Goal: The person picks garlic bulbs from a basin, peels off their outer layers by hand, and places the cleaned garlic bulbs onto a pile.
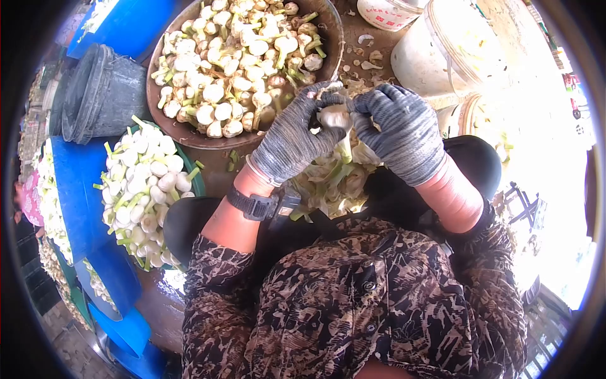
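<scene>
Brown floor (353,36), one garlic bulb (336,118) before you.
Left of the brown basin (331,39) sits a green basin (198,183) of pale bulbs (142,189); at the brown basin's near edge, your left hand (293,136) grips the bulb, your right hand (404,129) curls closed beside it, any pinch hidden. Peeling seems in hand; stripping skin calls for a steady hold.

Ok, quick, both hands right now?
Left hand: closed, holding a garlic bulb.
Right hand: closed, curled beside the bulb; whether it grips anything can't be told.

Grey gloves (404,136); whitish bulb (335,118); black-brown patterned jacket (328,297)
</scene>
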Demonstrator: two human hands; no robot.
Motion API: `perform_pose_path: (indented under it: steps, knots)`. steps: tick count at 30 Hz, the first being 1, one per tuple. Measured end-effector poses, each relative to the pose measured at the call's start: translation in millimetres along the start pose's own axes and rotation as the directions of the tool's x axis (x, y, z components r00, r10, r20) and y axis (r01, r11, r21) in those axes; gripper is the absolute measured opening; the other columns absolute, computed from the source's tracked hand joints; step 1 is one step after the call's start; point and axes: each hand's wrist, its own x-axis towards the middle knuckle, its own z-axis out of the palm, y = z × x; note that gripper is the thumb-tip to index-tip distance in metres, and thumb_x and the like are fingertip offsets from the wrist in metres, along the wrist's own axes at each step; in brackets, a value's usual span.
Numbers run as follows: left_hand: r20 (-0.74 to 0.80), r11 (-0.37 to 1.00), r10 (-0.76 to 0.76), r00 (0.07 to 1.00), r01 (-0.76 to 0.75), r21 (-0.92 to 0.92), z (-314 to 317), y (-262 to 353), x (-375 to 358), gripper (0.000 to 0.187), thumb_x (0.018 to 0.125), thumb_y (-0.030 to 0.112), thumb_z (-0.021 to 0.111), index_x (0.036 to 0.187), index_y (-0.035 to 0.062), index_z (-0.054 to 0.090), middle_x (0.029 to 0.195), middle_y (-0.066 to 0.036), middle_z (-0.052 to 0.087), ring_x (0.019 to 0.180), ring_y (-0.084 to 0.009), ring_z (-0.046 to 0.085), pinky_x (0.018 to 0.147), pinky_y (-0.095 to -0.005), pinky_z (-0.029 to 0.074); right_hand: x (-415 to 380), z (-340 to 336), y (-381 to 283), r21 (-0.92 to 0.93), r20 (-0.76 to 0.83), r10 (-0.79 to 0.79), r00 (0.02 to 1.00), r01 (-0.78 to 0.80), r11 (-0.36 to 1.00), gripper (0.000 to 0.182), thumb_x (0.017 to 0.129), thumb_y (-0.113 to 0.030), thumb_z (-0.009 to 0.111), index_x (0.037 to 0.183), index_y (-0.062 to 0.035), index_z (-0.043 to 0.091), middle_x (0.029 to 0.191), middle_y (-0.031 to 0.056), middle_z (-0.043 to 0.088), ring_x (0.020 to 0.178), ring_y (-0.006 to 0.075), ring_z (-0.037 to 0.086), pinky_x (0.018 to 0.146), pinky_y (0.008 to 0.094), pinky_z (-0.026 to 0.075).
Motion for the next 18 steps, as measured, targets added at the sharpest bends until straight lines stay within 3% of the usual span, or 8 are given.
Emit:
perform_pose_path:
  steps: [3,4,5,7,11,13,16,18]
  knots:
    - [0.036,0.994,0.006,0.999,-0.002,-0.109,4.6,-5.3,1.0,0.052,0.084,0.014,0.071,0.13,0.0049,0.049,0.114,-0.007,0.06,0.104,-0.0156,0.058,0.093,-0.031,0.048,8.2,-1.1,5.4,0.055,0.085,0.072,0.994,-0.077,0.996,0.011,0.081,-0.018,0.066,0.086,-0.0089,0.062,0.076,0.0105,0.06,0.073,0.0316,0.061,0.067,0.0426,0.05]
    - [0.064,0.986,-0.015,0.998,0.025,-0.164,1.8,-2.4,1.4,0.056,0.082,0.011,0.07,0.133,0.0046,0.046,0.118,-0.008,0.059,0.109,-0.0174,0.056,0.096,-0.0316,0.046,10.0,3.5,13.1,0.174,-0.039,0.127,0.991,-0.118,0.978,0.014,0.082,-0.021,0.067,0.084,-0.0083,0.061,0.076,0.012,0.061,0.073,0.0335,0.061,0.067,0.0441,0.05]
    - [0.063,0.986,-0.015,0.998,0.026,-0.163,2.3,-5.2,2.2,0.056,0.082,0.011,0.07,0.133,0.0046,0.046,0.118,-0.008,0.059,0.109,-0.0174,0.056,0.096,-0.0316,0.046,12.1,11.6,27.3,0.219,-0.077,0.237,0.968,-0.216,0.952,0.016,0.086,-0.021,0.067,0.087,-0.0058,0.062,0.076,0.0116,0.063,0.07,0.0273,0.062,0.067,0.039,0.051]
    - [0.035,0.984,0.071,0.997,-0.065,-0.163,-2.4,-9.0,4.7,0.06,0.081,0.008,0.068,0.135,0.0042,0.043,0.123,-0.009,0.057,0.115,-0.0183,0.053,0.1,-0.0324,0.043,10.6,18.1,50.7,0.548,0.14,0.511,0.848,-0.496,0.673,0.019,0.09,-0.022,0.065,0.091,-0.0028,0.063,0.076,0.0099,0.064,0.068,0.0188,0.06,0.066,0.0334,0.051]
    - [0.027,0.969,-0.065,0.998,0.07,-0.239,-7.6,3.0,5.7,0.06,0.082,0.006,0.065,0.138,0.0069,0.044,0.127,-0.009,0.054,0.118,-0.0187,0.051,0.102,-0.0321,0.041,-5.7,20.8,20.4,0.735,0.203,0.367,0.908,-0.389,0.555,0.026,0.091,-0.022,0.066,0.104,0.0007,0.061,0.087,0.0109,0.066,0.08,0.0163,0.061,0.073,0.0322,0.05]
    - [0.009,0.994,0.039,0.999,-0.038,-0.107,-7.9,0.4,9.1,0.057,0.083,0.006,0.065,0.137,0.0066,0.046,0.126,-0.01,0.054,0.118,-0.0195,0.051,0.101,-0.0321,0.041,-2.3,12.5,8.4,0.398,0.032,0.217,0.976,-0.211,0.893,0.025,0.084,-0.014,0.07,0.105,-0.003,0.063,0.095,0.0143,0.066,0.088,0.0285,0.065,0.077,0.0368,0.052]
    - [-0.024,1.0,0.0,1.0,-0.001,-0.023,-4.3,-2.7,6.4,0.056,0.084,0.006,0.066,0.136,0.0054,0.045,0.124,-0.01,0.056,0.115,-0.0187,0.053,0.1,-0.0322,0.043,3.2,13.1,7.1,0.366,-0.04,0.13,0.991,-0.106,0.924,0.021,0.079,-0.011,0.069,0.099,-0.0061,0.064,0.089,0.0136,0.064,0.083,0.0318,0.063,0.074,0.039,0.052]
    - [-0.048,1.0,0.009,0.999,-0.01,-0.019,-2.2,-6.7,6.7,0.058,0.082,0.006,0.068,0.135,0.005,0.045,0.121,-0.01,0.058,0.114,-0.0175,0.054,0.098,-0.0322,0.044,5.0,16.6,13.3,0.146,-0.004,-0.023,1.0,0.023,0.989,0.016,0.078,-0.015,0.068,0.092,-0.0082,0.064,0.081,0.0114,0.062,0.077,0.0307,0.062,0.069,0.0406,0.051]
